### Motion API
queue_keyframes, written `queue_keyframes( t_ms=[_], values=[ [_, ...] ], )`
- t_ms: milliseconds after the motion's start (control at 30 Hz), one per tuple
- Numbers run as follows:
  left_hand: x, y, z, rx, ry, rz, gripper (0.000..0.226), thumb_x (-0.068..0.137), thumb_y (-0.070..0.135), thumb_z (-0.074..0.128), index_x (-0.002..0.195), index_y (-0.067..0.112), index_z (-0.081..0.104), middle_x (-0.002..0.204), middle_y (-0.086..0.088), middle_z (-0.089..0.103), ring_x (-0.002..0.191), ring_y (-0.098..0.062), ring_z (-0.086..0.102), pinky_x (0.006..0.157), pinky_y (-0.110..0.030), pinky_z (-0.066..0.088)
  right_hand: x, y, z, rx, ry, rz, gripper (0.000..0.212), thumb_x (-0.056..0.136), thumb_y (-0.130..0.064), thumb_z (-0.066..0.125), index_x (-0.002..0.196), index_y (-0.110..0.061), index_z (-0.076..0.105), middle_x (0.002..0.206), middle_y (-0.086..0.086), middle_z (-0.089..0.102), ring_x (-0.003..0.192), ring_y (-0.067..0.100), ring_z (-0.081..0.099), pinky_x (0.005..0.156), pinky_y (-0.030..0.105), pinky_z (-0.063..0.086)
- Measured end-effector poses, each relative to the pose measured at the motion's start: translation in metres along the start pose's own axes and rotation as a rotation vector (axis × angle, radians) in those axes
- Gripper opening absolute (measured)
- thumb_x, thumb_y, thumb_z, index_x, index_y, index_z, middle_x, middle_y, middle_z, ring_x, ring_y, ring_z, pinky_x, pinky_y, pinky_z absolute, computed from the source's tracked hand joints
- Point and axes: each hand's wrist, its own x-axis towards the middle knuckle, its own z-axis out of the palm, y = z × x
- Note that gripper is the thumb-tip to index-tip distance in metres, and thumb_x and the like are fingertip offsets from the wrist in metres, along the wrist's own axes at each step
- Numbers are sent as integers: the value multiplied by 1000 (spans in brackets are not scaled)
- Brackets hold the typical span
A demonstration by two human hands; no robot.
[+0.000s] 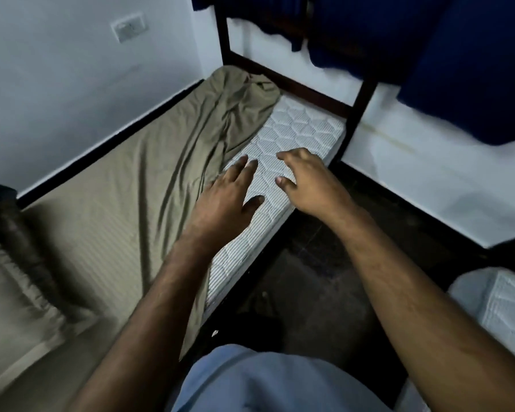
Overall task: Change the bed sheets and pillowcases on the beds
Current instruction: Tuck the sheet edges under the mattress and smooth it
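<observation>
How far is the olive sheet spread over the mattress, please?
Partly: the olive sheet lies bunched toward the wall, leaving the near corner of the white mattress bare.

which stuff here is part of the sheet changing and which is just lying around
Part of the job:
olive sheet, bunched toward the far end
bare white mattress
pillow at the near left
left hand and right hand, both open over the mattress

Just there:
blue cloths hanging above
wall socket
second mattress

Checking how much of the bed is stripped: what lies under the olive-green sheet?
The white quilted mattress shows bare at the near corner, where the olive-green sheet is pulled back. The rest is covered, so unseen.
</observation>
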Motion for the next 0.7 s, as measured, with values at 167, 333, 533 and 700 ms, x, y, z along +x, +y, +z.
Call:
queue_keyframes(
  t_ms=[167, 333, 533, 700],
  values=[
    [99, -21, 39, 9, 11, -101, 72, 98, 45, 56, 158, 18, 27, 165, -4, 27, 145, -26, 39, 110, -51, 41, 109, 64, 5, -34, -63, -56, 51, 100, -32, 56, 147, -17, 43, 143, 4, 47, 131, 26, 44, 104, 46, 44],
    [193, -63, 65, -54, -6, -222, 70, 96, 36, 64, 156, 13, 34, 161, -10, 35, 142, -32, 42, 112, -48, 41, 216, 111, 10, -71, -186, -118, 50, 99, -30, 58, 145, -14, 46, 140, 7, 48, 127, 29, 46, 101, 47, 47],
    [278, -96, 80, -109, 38, -404, 66, 95, 32, 66, 152, 9, 42, 155, -12, 44, 138, -31, 48, 111, -41, 41, 341, 146, 38, -12, -235, -171, 40, 96, -29, 59, 130, -10, 55, 131, 14, 52, 123, 36, 49, 98, 50, 47],
    [312, -116, 124, -178, 75, -623, 62, 96, 29, 66, 149, 7, 45, 150, -15, 49, 135, -33, 51, 110, -40, 40, 422, 165, 101, -10, -400, -298, 38, 95, -30, 59, 127, -11, 56, 130, 15, 53, 123, 37, 50, 98, 48, 48]
  ],
)
